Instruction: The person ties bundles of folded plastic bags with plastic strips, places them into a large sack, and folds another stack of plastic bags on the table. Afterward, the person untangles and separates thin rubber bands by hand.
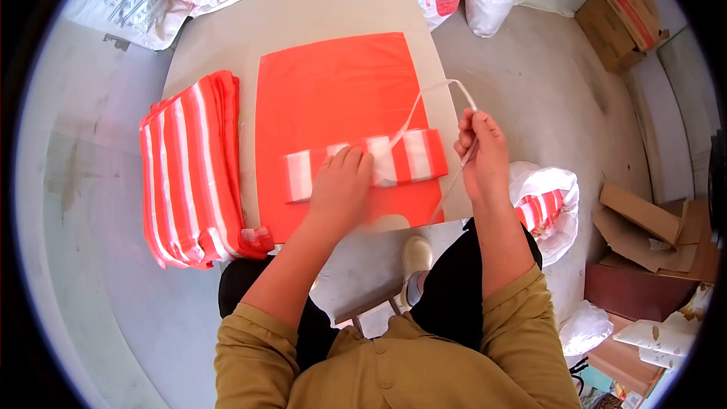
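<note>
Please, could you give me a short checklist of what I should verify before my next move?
1. Left hand resting on the striped bundle: ok.
2. Right hand holding the white cord: ok.
3. Cord pulled tight: not ok, a loose loop shows.
4. Cord passing under the bundle: cannot tell, the underside is hidden.
5. Red sheet beneath the bundle: ok.

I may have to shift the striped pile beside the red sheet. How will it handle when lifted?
The striped pile will likely flop: its near end is crumpled. Loose layers along its side might slide apart. Being thicker, it probably outweighs the striped strip under the left hand.
</note>
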A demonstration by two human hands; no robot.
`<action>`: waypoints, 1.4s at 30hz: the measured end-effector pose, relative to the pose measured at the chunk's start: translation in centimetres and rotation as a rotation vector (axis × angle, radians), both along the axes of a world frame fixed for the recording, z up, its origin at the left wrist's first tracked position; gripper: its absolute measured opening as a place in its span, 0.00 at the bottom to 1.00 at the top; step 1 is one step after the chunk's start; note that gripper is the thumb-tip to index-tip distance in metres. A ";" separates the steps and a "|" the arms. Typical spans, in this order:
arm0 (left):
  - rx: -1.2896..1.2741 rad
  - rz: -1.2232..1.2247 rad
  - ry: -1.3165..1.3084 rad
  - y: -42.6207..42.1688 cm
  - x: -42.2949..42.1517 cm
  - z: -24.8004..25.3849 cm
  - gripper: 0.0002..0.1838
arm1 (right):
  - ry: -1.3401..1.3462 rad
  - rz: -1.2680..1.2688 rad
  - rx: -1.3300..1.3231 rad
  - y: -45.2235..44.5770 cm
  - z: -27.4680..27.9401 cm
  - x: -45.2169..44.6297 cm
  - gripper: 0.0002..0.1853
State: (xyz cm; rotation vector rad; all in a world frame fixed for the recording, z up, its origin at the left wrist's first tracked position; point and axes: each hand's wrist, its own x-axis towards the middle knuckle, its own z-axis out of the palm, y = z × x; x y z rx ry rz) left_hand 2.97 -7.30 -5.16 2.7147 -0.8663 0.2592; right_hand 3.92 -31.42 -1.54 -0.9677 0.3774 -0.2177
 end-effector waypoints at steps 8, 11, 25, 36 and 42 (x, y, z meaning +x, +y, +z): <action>0.024 0.010 -0.074 -0.2 0.9 -1.0 0.15 | -0.079 -0.145 0.052 -3.9 -0.2 -0.6 0.11; 0.024 0.035 -0.011 0.1 1.2 -0.6 0.12 | -0.042 -0.194 0.045 -3.5 0.0 -0.3 0.10; -1.343 0.118 1.294 5.6 -0.3 4.9 0.20 | -0.079 0.657 -0.674 4.2 -2.0 -1.5 0.13; -1.229 0.445 1.136 5.6 0.4 0.9 0.23 | 0.139 0.763 -1.228 4.8 -1.5 -1.2 0.15; -0.887 0.511 0.417 6.3 0.6 -1.1 0.18 | 0.228 0.689 -1.284 4.8 -1.2 -0.8 0.13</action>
